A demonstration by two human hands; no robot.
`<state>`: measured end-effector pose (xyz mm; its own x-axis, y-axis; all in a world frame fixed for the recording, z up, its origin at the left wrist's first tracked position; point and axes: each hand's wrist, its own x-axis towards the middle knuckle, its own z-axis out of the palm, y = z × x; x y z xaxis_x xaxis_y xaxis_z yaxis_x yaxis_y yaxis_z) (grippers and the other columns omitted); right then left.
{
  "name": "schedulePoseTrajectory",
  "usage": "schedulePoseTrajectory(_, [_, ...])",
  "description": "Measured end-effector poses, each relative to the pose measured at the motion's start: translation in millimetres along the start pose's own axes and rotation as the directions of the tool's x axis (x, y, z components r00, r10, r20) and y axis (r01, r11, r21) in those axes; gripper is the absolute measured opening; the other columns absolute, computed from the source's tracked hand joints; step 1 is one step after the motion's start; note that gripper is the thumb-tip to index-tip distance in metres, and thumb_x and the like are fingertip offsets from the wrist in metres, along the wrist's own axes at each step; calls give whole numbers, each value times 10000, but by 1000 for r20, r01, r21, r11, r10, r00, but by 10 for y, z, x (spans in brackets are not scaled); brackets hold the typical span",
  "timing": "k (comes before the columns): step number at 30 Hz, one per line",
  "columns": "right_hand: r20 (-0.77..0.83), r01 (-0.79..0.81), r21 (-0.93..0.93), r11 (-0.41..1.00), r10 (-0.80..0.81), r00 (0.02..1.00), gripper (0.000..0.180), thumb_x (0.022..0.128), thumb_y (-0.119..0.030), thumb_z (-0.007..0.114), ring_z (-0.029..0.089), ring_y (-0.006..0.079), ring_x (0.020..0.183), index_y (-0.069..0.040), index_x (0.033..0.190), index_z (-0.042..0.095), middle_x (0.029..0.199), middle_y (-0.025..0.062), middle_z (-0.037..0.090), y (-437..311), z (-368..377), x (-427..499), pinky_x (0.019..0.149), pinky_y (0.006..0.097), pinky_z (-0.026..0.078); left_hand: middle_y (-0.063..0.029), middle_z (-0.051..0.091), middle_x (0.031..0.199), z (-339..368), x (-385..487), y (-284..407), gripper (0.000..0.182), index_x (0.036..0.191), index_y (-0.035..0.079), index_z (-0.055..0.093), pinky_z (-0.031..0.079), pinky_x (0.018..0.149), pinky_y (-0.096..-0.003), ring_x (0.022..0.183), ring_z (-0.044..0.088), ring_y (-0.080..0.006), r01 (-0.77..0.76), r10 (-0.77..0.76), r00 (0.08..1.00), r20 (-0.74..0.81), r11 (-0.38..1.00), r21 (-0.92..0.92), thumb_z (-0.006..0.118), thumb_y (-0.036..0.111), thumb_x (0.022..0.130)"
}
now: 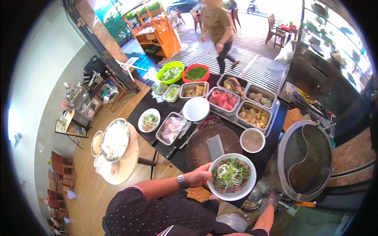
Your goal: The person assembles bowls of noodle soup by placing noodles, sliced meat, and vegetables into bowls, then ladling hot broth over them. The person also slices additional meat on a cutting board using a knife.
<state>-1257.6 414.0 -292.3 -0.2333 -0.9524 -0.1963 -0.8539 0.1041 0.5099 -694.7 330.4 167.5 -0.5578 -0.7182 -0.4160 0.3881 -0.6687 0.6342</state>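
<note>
My left hand (201,176) grips the left rim of a white bowl (210,188). Sliced onion, chopped green herbs and slices of meat (231,176) fill it. My right hand (271,201), in a thin clear glove, is low beside the round steel pot (282,177), among metal ladles or strainers (256,197); whether its fingers grip one is too unclear to see. Just beyond the bowl, a cleaver (216,147) lies flat on a round wooden chopping board (196,150). A smaller white bowl (252,140) of minced meat or paste stands right of the board.
Steel trays of raw meat (223,99), meatballs (260,99) and cooked pieces (254,116) line the back right. Green (180,78) and red (197,80) baskets hold greens. A knife (172,152) lies left of the board. White noodles (116,138) sit left. A person (220,26) walks beyond the counter.
</note>
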Motion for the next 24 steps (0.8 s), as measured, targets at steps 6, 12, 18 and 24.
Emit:
schedulePoseTrajectory(6, [519,-520,563,642,216,827,259,967,-252,617,731,337,1064,-101,1073,800,1104,163,768,-102,-572,-450,884,455,579,-134,535,1433,-165,31,114,810,1552,99,329,623,959,-537,1279,620,-313,71,-66,995,-69,994,83,601,-18,798])
schedulePoseTrajectory(12, [393,-237,302,923,107,913,231,977,-250,609,743,294,995,-140,982,812,1009,105,786,165,-1578,-1618,821,446,583,-115,589,1351,-294,172,249,739,1498,80,410,663,855,-516,1148,683,-299,101,-98,994,-44,992,70,597,-16,789])
schedulePoseTrajectory(18, [596,-515,786,-342,642,483,387,940,-401,627,599,182,586,-72,738,642,618,59,608,1726,-4197,-3468,564,382,481,-79,608,1278,-453,380,424,675,1450,71,448,641,702,-319,1016,687,-181,84,-91,995,52,990,114,586,-20,796])
schedulePoseTrajectory(24, [477,-302,839,-453,879,10,396,945,-480,739,531,72,487,-92,1020,718,603,-31,579,2949,-5814,-4569,419,217,365,-109,625,1241,-417,506,560,637,1425,65,450,638,664,-307,939,700,-188,109,-127,984,125,984,138,549,-60,809])
